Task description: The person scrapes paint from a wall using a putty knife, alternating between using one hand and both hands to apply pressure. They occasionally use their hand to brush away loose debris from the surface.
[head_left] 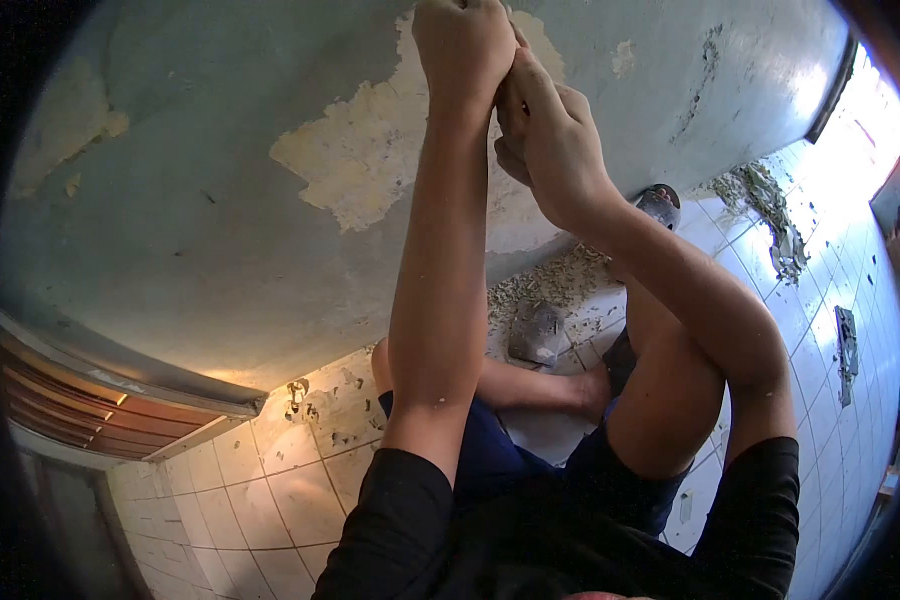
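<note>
My left hand is closed in a fist at the top edge of the view, up against the wall. Just below and to the right of it, my right hand has its fingers curled, with its fingertips against the left hand. Whatever the two hands grip is hidden by the fingers and the frame's edge. Behind them, the grey-green wall paint has come off in a large, ragged pale patch.
Paint flakes lie along the foot of the wall by my slippers. Bigger peeled strips are on the white tiled floor at right. A brown slatted wooden panel stands at left, and bright light enters at upper right.
</note>
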